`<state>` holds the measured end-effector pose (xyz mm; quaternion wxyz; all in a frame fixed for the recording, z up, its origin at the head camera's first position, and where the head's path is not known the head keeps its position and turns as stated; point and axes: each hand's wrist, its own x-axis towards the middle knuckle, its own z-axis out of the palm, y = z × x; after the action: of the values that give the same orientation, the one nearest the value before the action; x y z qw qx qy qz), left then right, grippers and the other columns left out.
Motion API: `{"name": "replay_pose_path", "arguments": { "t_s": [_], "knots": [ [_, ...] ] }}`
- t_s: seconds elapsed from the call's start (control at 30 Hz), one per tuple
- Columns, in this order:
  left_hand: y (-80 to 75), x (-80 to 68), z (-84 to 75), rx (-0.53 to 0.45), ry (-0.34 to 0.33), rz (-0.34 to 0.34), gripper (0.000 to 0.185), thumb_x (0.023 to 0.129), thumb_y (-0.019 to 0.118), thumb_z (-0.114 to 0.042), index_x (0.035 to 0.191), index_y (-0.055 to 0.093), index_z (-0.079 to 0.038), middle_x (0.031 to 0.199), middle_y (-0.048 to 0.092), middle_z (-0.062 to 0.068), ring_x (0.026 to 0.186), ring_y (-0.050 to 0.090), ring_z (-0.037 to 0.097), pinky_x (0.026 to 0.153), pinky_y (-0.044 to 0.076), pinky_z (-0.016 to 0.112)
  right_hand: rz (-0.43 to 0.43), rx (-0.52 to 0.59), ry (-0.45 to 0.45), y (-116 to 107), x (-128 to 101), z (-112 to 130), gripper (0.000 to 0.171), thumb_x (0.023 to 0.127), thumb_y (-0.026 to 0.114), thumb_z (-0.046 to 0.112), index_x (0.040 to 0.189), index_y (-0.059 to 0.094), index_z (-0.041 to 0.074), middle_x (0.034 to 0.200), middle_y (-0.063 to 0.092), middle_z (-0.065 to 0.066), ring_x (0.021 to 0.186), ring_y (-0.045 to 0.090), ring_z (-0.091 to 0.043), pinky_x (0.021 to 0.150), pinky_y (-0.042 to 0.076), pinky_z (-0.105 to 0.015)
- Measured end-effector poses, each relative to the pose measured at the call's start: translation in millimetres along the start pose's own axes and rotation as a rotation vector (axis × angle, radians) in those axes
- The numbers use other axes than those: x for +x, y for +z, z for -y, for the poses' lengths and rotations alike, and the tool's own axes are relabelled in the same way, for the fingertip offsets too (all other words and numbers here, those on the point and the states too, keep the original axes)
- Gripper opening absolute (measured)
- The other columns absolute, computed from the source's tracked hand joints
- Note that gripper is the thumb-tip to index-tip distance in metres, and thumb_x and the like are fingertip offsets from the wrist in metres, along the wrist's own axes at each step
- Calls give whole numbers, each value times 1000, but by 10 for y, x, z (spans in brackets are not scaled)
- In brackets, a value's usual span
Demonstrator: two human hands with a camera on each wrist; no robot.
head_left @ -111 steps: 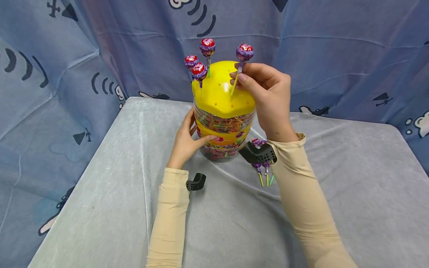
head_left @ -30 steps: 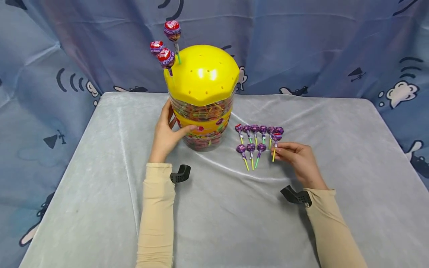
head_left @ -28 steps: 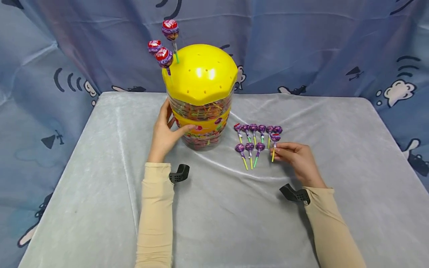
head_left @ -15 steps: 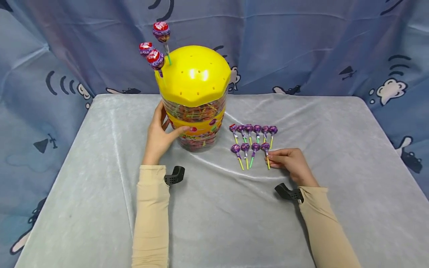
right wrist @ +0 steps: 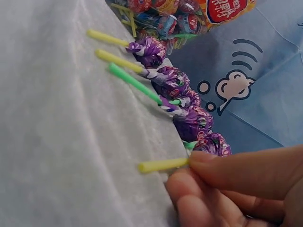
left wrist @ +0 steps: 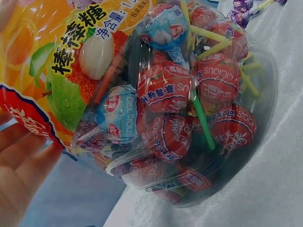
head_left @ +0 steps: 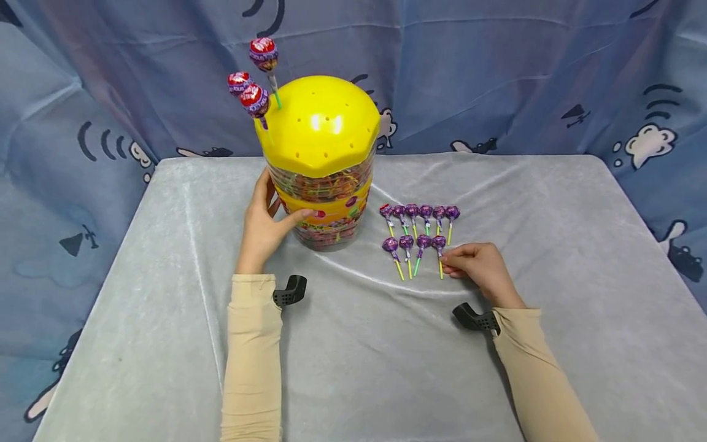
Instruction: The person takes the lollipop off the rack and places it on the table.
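A clear lollipop jar (head_left: 326, 209) with a yellow domed lid (head_left: 320, 129) stands at the table's back centre. Three red-wrapped lollipops (head_left: 256, 98) stick up from holes on the lid's left. My left hand (head_left: 270, 215) cups the jar's left side, thumb in front; the left wrist view shows the jar (left wrist: 180, 109) beside my palm (left wrist: 19, 170). Right of the jar, purple lollipops lie in a far row (head_left: 420, 215) and a near row (head_left: 405, 245). My right hand (head_left: 446, 265) pinches the yellow stick (right wrist: 161, 165) of the near row's rightmost lollipop (head_left: 439, 244), which lies on the cloth.
A grey velvety cloth covers the table (head_left: 386, 356). Blue cartoon-print curtains (head_left: 497, 73) close in the back and both sides. Black camera mounts sit at my left wrist (head_left: 289, 291) and right wrist (head_left: 472, 319).
My right hand took a lollipop from the lid's right side down to the table and laid it at the right end of the near row. The left hand stayed on the jar.
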<state>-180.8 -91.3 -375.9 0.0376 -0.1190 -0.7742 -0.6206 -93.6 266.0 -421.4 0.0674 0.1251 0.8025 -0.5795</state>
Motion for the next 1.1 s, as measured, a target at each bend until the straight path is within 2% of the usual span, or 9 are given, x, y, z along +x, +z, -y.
{"name": "replay_pose_path", "arguments": {
  "t_s": [0.2, 0.3, 0.43, 0.53, 0.63, 0.73, 0.9, 0.97, 1.1],
  "knots": [
    [-39, -54, 20, 8, -13, -15, 96, 77, 78, -34, 152, 19, -16, 153, 24, 2, 138, 26, 14, 111, 30, 29, 4, -74, -16, 2, -38, 51, 30, 87, 67, 6, 102, 62, -20, 78, 70, -3, 65, 64, -4, 62, 57, -21],
    [-29, -82, 34, 19, -27, -4, 94, 79, 77, -31, 152, 19, -16, 153, 24, 2, 139, 26, 15, 111, 30, 30, 0, -30, -32, -20, -102, 17, 33, 87, 67, 4, 105, 59, -22, 78, 70, 2, 68, 66, -5, 64, 57, -21],
    [16, -75, 30, 43, -45, 21, 93, 80, 76, -27, 152, 17, -16, 154, 23, 4, 139, 25, 16, 112, 29, 31, -58, 35, -87, -97, -175, 1, 33, 87, 66, 2, 108, 58, -22, 75, 70, 8, 70, 67, -6, 65, 57, -20],
    [55, -42, 16, 37, -53, 33, 93, 81, 76, -25, 152, 16, -17, 154, 23, 4, 139, 24, 15, 112, 28, 30, -91, 126, -129, -165, -201, 55, 19, 85, 69, 3, 101, 68, -8, 75, 70, 8, 70, 68, -7, 65, 55, -17],
    [85, -10, 14, 31, -53, 36, 94, 80, 76, -24, 152, 16, -17, 154, 23, 3, 139, 24, 15, 112, 28, 30, -75, 252, -157, -193, -204, 144, 10, 84, 70, 1, 91, 73, 8, 77, 71, 4, 72, 68, -9, 67, 55, -17],
    [87, -8, -65, 29, -69, 44, 93, 82, 76, -19, 152, 15, -14, 154, 23, 6, 139, 24, 18, 112, 28, 32, -58, 326, -192, -175, -186, 271, 15, 84, 69, -1, 88, 74, 13, 80, 72, 2, 73, 68, -9, 68, 56, -18],
    [56, -65, -320, 46, -91, 53, 90, 83, 73, -10, 151, 14, -5, 153, 24, 15, 139, 25, 24, 112, 28, 36, -53, 335, -275, -119, -154, 601, 16, 83, 70, -3, 96, 74, 4, 83, 72, 0, 77, 67, -10, 72, 55, -18],
    [48, -51, -300, 47, -84, 48, 91, 83, 74, -10, 151, 13, -6, 152, 24, 15, 139, 25, 25, 112, 28, 36, -51, 305, -304, -94, -143, 763, 17, 82, 71, -2, 99, 73, 2, 84, 72, -1, 79, 67, -11, 74, 54, -18],
    [20, 9, -141, 42, -58, 32, 95, 81, 75, -15, 152, 13, -12, 153, 23, 11, 139, 25, 21, 112, 28, 34, -29, 248, -364, -31, -116, 1083, 19, 82, 72, 1, 101, 72, 0, 85, 71, -1, 80, 67, -12, 74, 54, -17]
  ]
}}
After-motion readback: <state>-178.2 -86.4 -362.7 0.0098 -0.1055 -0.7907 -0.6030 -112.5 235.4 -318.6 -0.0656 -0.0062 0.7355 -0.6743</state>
